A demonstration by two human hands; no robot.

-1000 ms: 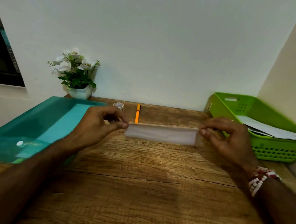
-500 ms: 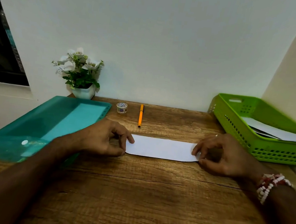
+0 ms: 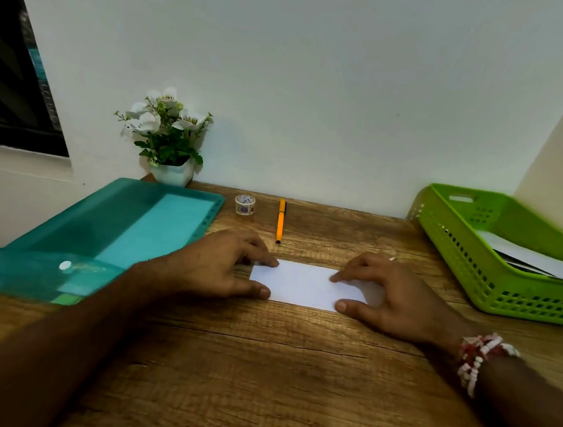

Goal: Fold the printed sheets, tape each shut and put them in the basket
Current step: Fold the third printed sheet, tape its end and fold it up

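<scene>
Fig.: folded sheet (image 3: 301, 284) flat on counter (image 3: 258, 366); L hand (image 3: 213, 268) at its 9 o'clock end, R hand (image 3: 392, 299) at 3, fingers spread, pressing. Likely light, limp, springy: pinch long edges.

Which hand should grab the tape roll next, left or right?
Probably the left. The left hand rests on the left end of the folded sheet, with the tape roll just beyond it. The right hand lies farther off, past the orange pen, and could hold the sheet flat meanwhile.
</scene>
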